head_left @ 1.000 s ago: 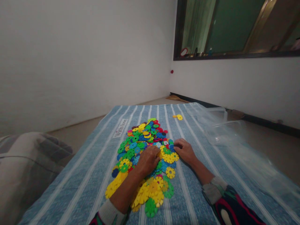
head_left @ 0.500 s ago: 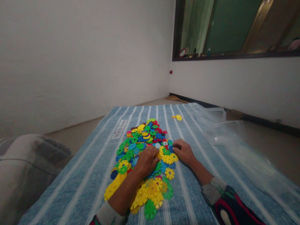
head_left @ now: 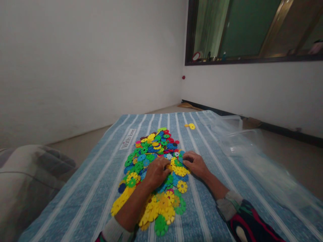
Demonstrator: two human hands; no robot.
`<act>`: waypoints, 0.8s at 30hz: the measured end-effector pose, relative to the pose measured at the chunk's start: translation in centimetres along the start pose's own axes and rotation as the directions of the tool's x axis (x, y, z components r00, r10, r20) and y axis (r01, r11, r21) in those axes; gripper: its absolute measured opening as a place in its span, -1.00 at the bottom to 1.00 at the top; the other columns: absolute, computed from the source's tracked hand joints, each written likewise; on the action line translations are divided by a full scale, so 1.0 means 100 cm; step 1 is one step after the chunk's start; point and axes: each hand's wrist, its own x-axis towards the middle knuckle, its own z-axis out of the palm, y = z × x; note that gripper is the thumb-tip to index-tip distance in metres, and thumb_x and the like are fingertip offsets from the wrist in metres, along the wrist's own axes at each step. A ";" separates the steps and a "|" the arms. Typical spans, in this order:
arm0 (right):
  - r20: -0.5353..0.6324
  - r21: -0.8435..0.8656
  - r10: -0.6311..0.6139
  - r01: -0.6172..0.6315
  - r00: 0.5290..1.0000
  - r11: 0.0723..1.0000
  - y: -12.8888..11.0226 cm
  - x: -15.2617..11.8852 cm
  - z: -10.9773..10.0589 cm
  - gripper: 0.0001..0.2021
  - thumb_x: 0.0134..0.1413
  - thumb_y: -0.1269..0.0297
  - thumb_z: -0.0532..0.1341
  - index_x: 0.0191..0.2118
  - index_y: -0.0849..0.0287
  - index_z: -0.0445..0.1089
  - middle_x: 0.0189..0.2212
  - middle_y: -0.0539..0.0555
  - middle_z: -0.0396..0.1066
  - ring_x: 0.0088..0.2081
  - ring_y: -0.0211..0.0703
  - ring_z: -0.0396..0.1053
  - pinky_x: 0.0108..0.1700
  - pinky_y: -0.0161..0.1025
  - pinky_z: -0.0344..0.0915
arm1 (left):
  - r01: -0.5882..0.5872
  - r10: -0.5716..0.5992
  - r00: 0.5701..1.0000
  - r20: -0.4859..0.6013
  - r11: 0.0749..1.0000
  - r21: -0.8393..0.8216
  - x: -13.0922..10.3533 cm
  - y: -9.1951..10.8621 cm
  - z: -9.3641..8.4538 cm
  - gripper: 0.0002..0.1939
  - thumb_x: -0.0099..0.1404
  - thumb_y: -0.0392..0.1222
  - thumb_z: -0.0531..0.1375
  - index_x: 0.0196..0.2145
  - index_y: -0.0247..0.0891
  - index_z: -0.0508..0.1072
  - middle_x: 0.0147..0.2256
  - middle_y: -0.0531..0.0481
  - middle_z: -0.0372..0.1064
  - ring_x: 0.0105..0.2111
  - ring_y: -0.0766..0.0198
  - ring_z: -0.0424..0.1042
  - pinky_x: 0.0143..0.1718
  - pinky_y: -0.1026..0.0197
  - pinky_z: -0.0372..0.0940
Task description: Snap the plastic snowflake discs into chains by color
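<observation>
A long heap of flower-shaped plastic discs [head_left: 142, 157] in yellow, green, blue and red covers the middle of the striped cloth [head_left: 96, 188]. Over the centre of the heap, my left hand [head_left: 157, 171] is closed, with a yellow disc [head_left: 169, 166] pinched at its fingertips. My right hand [head_left: 195, 163] rests at the heap's right edge with bent fingers touching the discs there. A blue disc [head_left: 181, 156] lies by its fingertips; whether they grip anything is hidden. Between both hands spread several yellow discs [head_left: 180, 171].
Two yellow-orange pieces [head_left: 191, 126] lie apart near the cloth's far edge. Clear plastic containers [head_left: 233, 143] stand at the right, with a clear plastic sheet or bag [head_left: 272, 178] nearer. A grey cloth-covered form [head_left: 32, 178] is at the left, below a white wall [head_left: 88, 67].
My right hand has shifted slightly left, further over the discs at the heap's edge. The left hand stays nearly in place, still pinching the yellow disc.
</observation>
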 end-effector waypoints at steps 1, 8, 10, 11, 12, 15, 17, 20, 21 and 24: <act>0.011 0.008 0.002 -0.002 1.000 1.000 -0.001 0.000 0.000 -0.93 -0.07 0.41 0.21 -0.42 0.15 0.44 -0.34 0.03 0.40 -0.28 -0.21 0.38 -0.17 -0.26 0.32 | 0.000 0.000 1.000 0.000 1.000 -0.006 0.000 0.000 0.000 -0.83 0.16 -0.31 0.17 -0.25 -0.24 0.47 -0.21 -0.07 0.47 -0.13 0.13 0.38 -0.09 0.15 0.22; 0.088 0.077 -0.038 0.031 0.995 0.997 -0.004 -0.001 -0.001 -0.93 -0.06 0.40 0.23 -0.43 0.15 0.47 -0.31 0.04 0.44 -0.20 -0.18 0.40 -0.07 -0.22 0.31 | -0.019 0.019 1.000 0.007 1.000 -0.016 0.000 0.001 -0.002 -0.91 0.16 -0.32 0.17 -0.36 -0.25 0.47 -0.31 -0.04 0.46 -0.22 0.17 0.40 -0.18 0.20 0.21; 0.095 0.083 -0.051 0.043 0.994 0.996 -0.005 -0.001 -0.001 -0.93 -0.06 0.40 0.23 -0.43 0.14 0.47 -0.31 0.04 0.45 -0.19 -0.17 0.40 -0.06 -0.21 0.31 | -0.025 0.025 1.000 0.008 0.999 -0.019 -0.001 0.002 -0.003 -0.91 0.17 -0.32 0.15 -0.40 -0.24 0.46 -0.35 -0.02 0.45 -0.26 0.20 0.40 -0.21 0.21 0.21; 0.095 0.086 -0.053 0.044 0.994 0.995 -0.005 -0.001 -0.001 -0.93 -0.06 0.40 0.23 -0.43 0.14 0.47 -0.31 0.04 0.45 -0.19 -0.17 0.40 -0.06 -0.20 0.31 | -0.027 0.028 1.000 0.010 0.999 -0.023 -0.001 0.003 -0.003 -0.90 0.18 -0.32 0.14 -0.42 -0.24 0.46 -0.37 -0.01 0.45 -0.28 0.21 0.40 -0.23 0.22 0.20; 0.094 0.089 -0.052 0.044 0.994 0.995 -0.005 -0.001 -0.002 -0.93 -0.06 0.40 0.23 -0.43 0.14 0.47 -0.31 0.04 0.45 -0.19 -0.17 0.40 -0.06 -0.20 0.31 | -0.028 0.028 1.000 0.012 0.999 -0.025 -0.001 0.003 -0.004 -0.89 0.18 -0.32 0.13 -0.44 -0.23 0.45 -0.39 0.00 0.44 -0.30 0.22 0.39 -0.24 0.23 0.20; 0.091 0.100 -0.046 0.037 0.995 0.994 -0.005 -0.001 -0.002 -0.94 -0.06 0.39 0.24 -0.43 0.14 0.47 -0.31 0.05 0.45 -0.20 -0.16 0.41 -0.08 -0.20 0.32 | -0.023 0.024 1.000 0.018 0.999 -0.027 -0.001 0.004 -0.004 -0.87 0.19 -0.32 0.12 -0.45 -0.23 0.45 -0.41 0.00 0.42 -0.31 0.22 0.39 -0.26 0.23 0.19; 0.089 0.106 -0.039 0.029 0.995 0.994 -0.004 -0.001 -0.002 -0.95 -0.06 0.39 0.24 -0.43 0.14 0.47 -0.31 0.05 0.45 -0.20 -0.16 0.41 -0.08 -0.20 0.32 | -0.022 0.022 1.000 0.014 0.999 -0.026 -0.001 0.004 -0.004 -0.87 0.19 -0.31 0.11 -0.44 -0.23 0.45 -0.40 0.00 0.43 -0.30 0.22 0.39 -0.24 0.22 0.20; 0.088 0.109 -0.029 0.019 0.996 0.994 -0.003 -0.001 -0.001 -0.95 -0.06 0.38 0.25 -0.43 0.13 0.48 -0.30 0.05 0.46 -0.19 -0.16 0.41 -0.07 -0.19 0.32 | -0.028 0.028 1.000 -0.014 0.999 -0.035 -0.001 0.003 -0.002 -0.87 0.21 -0.29 0.11 -0.42 -0.22 0.46 -0.38 -0.01 0.44 -0.29 0.22 0.39 -0.24 0.21 0.21; 0.087 0.110 -0.026 0.016 0.996 0.994 -0.003 -0.001 -0.001 -0.95 -0.06 0.37 0.25 -0.43 0.13 0.48 -0.30 0.05 0.46 -0.19 -0.15 0.41 -0.06 -0.19 0.33 | -0.030 0.029 0.999 -0.026 0.999 -0.039 -0.001 0.002 -0.001 -0.87 0.22 -0.28 0.10 -0.42 -0.22 0.46 -0.38 -0.01 0.44 -0.29 0.22 0.39 -0.24 0.22 0.21; 0.091 0.115 -0.013 0.003 0.996 0.993 -0.005 -0.001 -0.001 -0.94 -0.07 0.37 0.25 -0.42 0.14 0.49 -0.29 0.05 0.46 -0.18 -0.16 0.41 -0.07 -0.20 0.33 | -0.028 0.025 0.998 -0.052 0.998 -0.053 -0.001 0.001 0.001 -0.85 0.23 -0.28 0.09 -0.41 -0.21 0.46 -0.37 -0.01 0.45 -0.29 0.23 0.39 -0.23 0.22 0.22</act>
